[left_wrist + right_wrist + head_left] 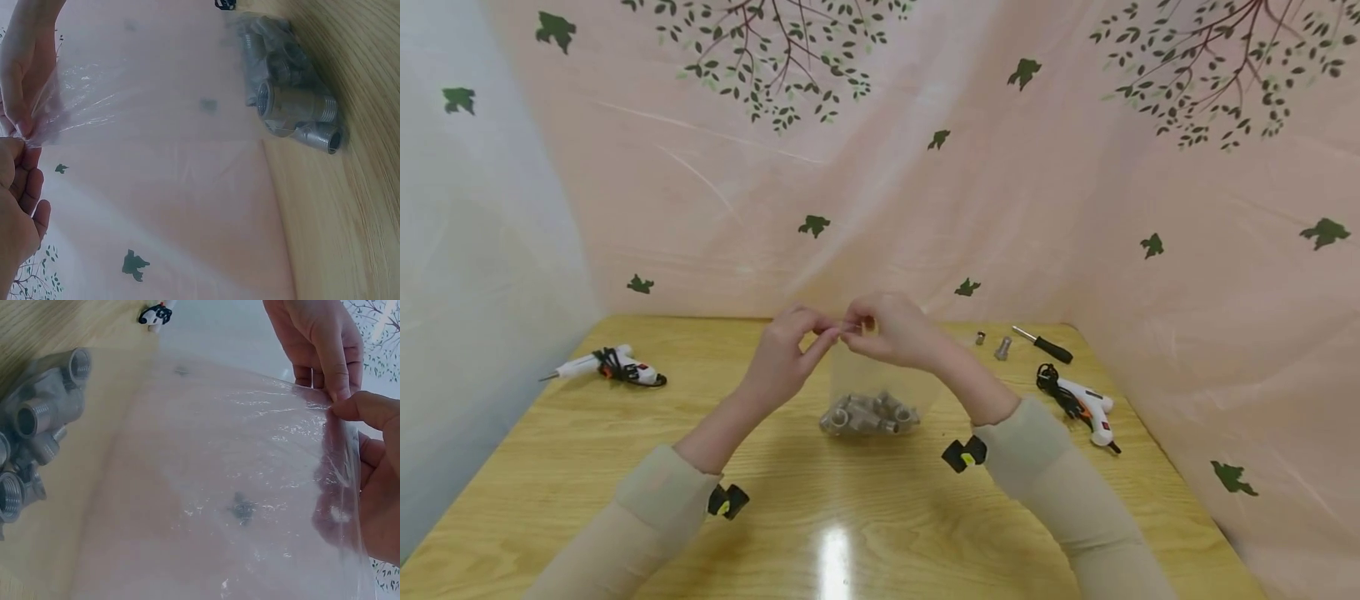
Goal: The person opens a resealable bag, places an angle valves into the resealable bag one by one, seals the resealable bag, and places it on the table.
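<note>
A clear plastic bag (887,373) stands upright on the table, its lower end filled with several grey metal threaded pipe fittings (865,417). My left hand (786,352) pinches the bag's top edge between thumb and fingers. Right beside it, my right hand (895,330) pinches the same edge, and the fingertips of the two hands meet. In the right wrist view the film (250,456) is stretched smooth below the edge, with fingers of my right hand showing through it. The left wrist view has the film gathered in creases (81,94) at the pinch.
A white glue gun (625,367) with a black cord lies at the table's left; another glue gun (1086,404) lies at the right. Behind that one are a black-handled screwdriver (1051,347) and two loose metal fittings (1003,348). A printed pink curtain (880,192) hangs behind the table.
</note>
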Demonstrator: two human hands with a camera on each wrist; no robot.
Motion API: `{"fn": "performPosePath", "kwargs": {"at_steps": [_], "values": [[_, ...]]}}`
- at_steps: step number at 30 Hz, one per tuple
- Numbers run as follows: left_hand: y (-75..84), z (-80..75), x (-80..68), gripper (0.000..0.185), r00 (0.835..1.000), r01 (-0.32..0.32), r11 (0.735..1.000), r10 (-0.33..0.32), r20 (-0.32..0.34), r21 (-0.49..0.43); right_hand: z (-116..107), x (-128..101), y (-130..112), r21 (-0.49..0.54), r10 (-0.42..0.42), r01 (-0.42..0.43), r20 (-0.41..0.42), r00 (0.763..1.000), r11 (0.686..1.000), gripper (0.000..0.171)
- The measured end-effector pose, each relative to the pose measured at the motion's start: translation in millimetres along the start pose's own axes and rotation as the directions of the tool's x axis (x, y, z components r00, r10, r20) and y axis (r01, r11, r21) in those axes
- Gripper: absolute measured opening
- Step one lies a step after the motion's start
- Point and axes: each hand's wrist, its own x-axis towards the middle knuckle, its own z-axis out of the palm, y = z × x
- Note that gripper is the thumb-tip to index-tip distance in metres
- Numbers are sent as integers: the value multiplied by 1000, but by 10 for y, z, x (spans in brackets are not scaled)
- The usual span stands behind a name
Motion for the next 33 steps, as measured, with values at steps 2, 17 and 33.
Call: {"fn": "performPosePath", "kwargs": {"at_steps": [2,17,33], "values": [[-7,-2,-7,4,1000,-13,1000,13,-7,14,16,7,3,11,-2,3,-13,1000,1000,6],[-28,-13,-89,8,994,-102,993,105,-39,64,33,-125,39,-45,-42,37,-120,992,998,8],[-14,-56,22,10,999,-42,998,41,27,47,-49,-204,152,-116,-96,82,-122,988,990,6]]}}
